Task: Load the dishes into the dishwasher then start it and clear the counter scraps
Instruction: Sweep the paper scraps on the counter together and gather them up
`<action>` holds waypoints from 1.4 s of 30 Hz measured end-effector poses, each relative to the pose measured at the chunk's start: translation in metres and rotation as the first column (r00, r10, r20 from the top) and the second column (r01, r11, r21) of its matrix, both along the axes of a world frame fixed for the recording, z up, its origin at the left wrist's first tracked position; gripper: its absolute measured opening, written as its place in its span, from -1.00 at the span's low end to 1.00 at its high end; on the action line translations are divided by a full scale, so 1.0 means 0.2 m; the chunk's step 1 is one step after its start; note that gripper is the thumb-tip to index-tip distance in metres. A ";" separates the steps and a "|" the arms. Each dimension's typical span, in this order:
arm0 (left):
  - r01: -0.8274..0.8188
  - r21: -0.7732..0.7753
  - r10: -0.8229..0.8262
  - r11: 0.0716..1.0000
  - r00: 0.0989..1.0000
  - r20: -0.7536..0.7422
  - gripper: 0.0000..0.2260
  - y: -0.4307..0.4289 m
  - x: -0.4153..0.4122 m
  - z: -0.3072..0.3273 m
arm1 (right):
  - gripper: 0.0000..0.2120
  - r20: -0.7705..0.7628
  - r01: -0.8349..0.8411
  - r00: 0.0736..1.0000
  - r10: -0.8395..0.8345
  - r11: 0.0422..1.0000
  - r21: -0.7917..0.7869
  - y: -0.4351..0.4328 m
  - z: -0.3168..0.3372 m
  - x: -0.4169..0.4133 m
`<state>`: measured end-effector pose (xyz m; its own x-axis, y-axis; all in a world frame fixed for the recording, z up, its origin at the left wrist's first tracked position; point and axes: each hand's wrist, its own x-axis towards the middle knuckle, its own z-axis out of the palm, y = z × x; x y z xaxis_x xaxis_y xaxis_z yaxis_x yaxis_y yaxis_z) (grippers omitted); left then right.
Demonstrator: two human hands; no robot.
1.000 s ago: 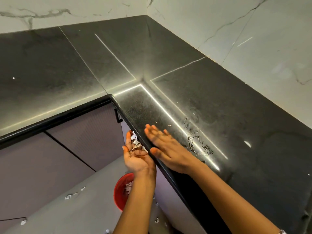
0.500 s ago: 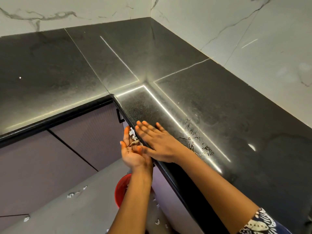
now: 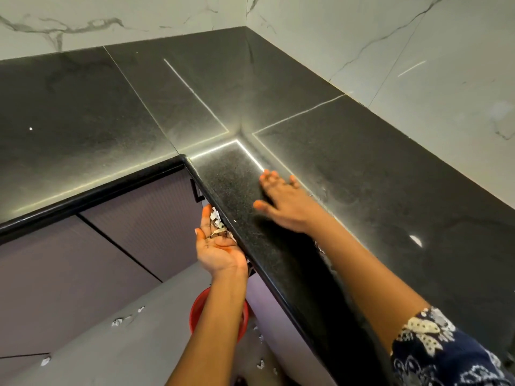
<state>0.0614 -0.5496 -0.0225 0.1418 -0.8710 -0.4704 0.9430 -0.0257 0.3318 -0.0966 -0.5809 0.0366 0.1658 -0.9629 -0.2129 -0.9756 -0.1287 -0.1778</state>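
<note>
We see the scraps [image 3: 218,228], pale white and tan flakes, heaped loosely in the cupped palm of our upturned left hand [image 3: 220,250], tucked just under the black bench [image 3: 362,190] edge. More white bits [image 3: 117,321] lie scattered on the floor, at eight o'clock from that hand.

Two hands (left [image 3: 218,253], right [image 3: 282,203]), one red tub [image 3: 198,313], one counter [image 3: 362,190]

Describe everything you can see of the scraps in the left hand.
The scraps are a small loose heap of white torn bits and thin pale-brown flakes, dry-looking. They lie on the fingers and upper palm of the left hand, cupped palm-up right beside the black counter edge, which some bits seem to touch.
</note>
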 end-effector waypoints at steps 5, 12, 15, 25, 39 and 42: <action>0.084 -0.043 -0.086 0.996 0.996 -0.037 -0.55 0.02 0.00 0.03 | -0.24 0.028 -0.296 0.954 0.299 0.952 -0.073 0.22 -0.04 0.28; 0.122 -0.035 -0.126 0.992 0.968 -0.216 -0.44 0.11 0.10 -0.02 | -0.45 0.940 0.329 0.198 -0.276 0.922 0.202 0.42 0.02 0.43; 0.153 -0.011 -0.152 0.988 0.964 -0.217 -0.43 0.18 0.19 -0.06 | -0.63 0.928 0.480 -0.259 -0.268 0.798 0.364 0.55 -0.02 0.61; 0.284 0.306 -0.249 0.909 0.957 -0.151 -0.61 0.49 0.51 -0.67 | -0.67 0.382 0.256 -0.881 -0.278 0.399 0.881 0.75 -0.84 1.02; 0.460 0.610 -0.551 0.645 0.833 -0.046 -0.52 0.36 0.52 -2.07 | -0.76 0.277 0.289 -0.789 -0.548 0.067 0.955 0.66 -2.36 0.93; 0.534 0.650 -0.692 0.540 0.722 -0.018 -0.50 0.31 0.53 -2.18 | -0.79 0.266 0.322 -0.727 -0.633 0.028 0.946 0.63 -2.42 0.92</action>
<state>0.1668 -0.4871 -0.4582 -0.1561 -0.3431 -0.9262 0.5209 -0.8253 0.2180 0.0867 -0.4543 -0.4479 -0.3016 -0.2962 -0.9063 0.7759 0.4762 -0.4138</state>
